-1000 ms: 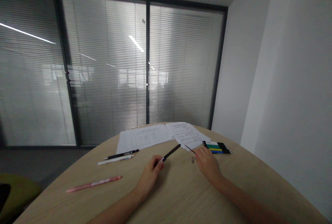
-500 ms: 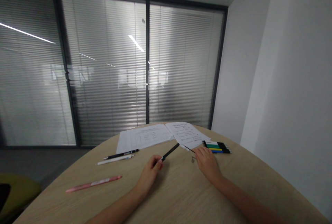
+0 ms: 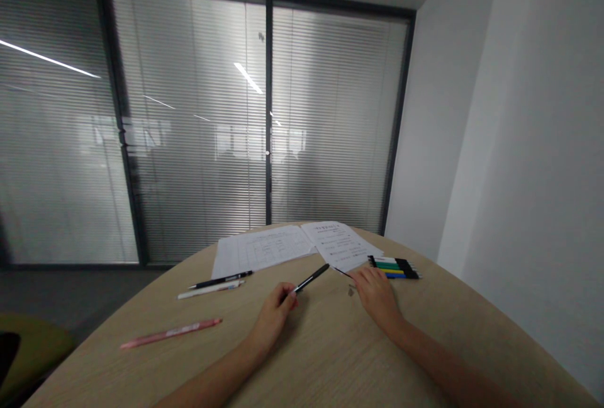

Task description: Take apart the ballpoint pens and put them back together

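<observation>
My left hand is closed around a black pen, whose far end points up and to the right. To its right, my right hand pinches a thin dark stick-like piece that reaches left toward the pen's tip, with a small gap between them. A small grey object lies on the table just left of my right hand. Beyond that hand is a row of pens or markers with black, green, yellow and blue parts.
Printed sheets lie at the far side of the round wooden table. On the left are a black pen, a white pen and a pink pen. A yellow-green chair stands at the lower left.
The black pen in my left hand has turned slightly, its tip a little farther right. The thin piece in my right hand has shifted slightly. Both hands are otherwise in nearly the same place.
</observation>
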The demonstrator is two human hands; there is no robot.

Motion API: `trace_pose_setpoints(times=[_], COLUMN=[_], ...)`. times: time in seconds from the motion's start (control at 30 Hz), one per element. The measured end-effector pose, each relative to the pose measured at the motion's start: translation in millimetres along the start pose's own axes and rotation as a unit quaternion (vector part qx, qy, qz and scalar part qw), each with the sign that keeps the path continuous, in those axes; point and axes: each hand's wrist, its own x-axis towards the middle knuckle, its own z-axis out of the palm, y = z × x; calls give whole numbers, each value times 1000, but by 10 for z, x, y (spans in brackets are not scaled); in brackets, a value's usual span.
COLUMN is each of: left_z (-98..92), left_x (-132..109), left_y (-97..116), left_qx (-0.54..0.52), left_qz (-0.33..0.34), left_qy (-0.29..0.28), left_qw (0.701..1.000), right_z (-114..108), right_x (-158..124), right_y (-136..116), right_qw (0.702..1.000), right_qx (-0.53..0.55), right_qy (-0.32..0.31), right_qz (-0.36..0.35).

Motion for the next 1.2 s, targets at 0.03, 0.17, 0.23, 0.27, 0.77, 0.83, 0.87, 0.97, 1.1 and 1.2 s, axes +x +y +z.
trace_pose_setpoints(times=[0.03, 0.17, 0.23, 0.27, 0.77, 0.83, 0.87, 0.97, 1.1, 1.2], left_z=[-2, -10, -12, -13, 6, 9, 12, 22, 33, 41], left_x=[-2, 2, 2, -1, -92, -99, -99, -94, -108, -146], left_y=[2, -15, -19, -15, 122, 120, 116, 92, 78, 95], left_qx=[4, 21, 27, 30, 145, 160, 167, 179, 208, 255], left_qz=[-1, 1, 1, 0, 50, 56, 57, 62, 94, 144], left_qy=[1, 9, 10, 10, -29, -33, -34, -40, -42, -53], left_qw=[1000, 1000, 1000, 999, 988, 985, 984, 981, 973, 955], right_z=[-6, -21, -19, -16, 10, 13, 14, 4, -49, -111], right_x=[2, 3, 1, 0, -13, -12, -10, -3, -10, -32], right_y=[-3, -9, -1, 5, 109, 108, 107, 91, 38, -9], right_qw=[1000, 1000, 999, 999, 994, 995, 995, 996, 990, 980], right_qx=[-2, -20, -38, -49, -101, -94, -88, -62, 5, 40], right_qy=[-1, -1, -1, 0, 33, 34, 36, 48, 94, 117], right_qz=[1, 6, 9, 13, -13, -13, -13, -33, -103, -156])
